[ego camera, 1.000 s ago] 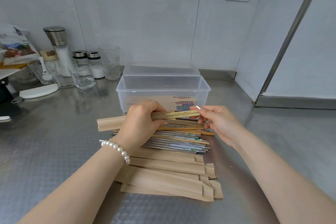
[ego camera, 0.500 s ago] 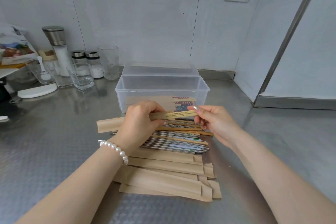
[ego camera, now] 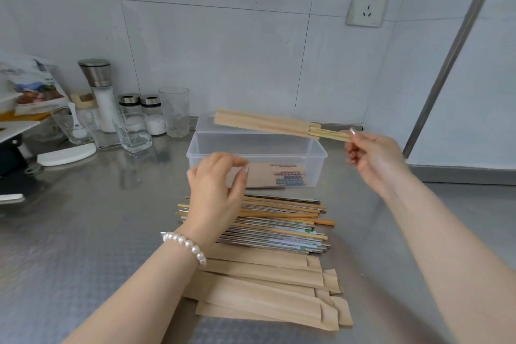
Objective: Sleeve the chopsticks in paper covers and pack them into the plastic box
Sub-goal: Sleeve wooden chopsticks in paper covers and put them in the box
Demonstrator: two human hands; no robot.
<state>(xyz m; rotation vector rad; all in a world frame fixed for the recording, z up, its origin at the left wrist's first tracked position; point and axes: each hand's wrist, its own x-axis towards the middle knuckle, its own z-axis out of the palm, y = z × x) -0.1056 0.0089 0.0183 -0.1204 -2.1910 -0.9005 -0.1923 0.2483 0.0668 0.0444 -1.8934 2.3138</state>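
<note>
Aloft, right hand [ego camera: 374, 160] pinches sleeved chopsticks [ego camera: 268, 123] above plastic box [ego camera: 312, 148]

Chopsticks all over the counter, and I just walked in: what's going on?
A person is sleeving chopsticks. The right hand holds a sleeved pair by its bare ends above the plastic box. The left hand hovers, holding nothing, over the loose chopsticks. Empty paper covers lie nearest.
</note>
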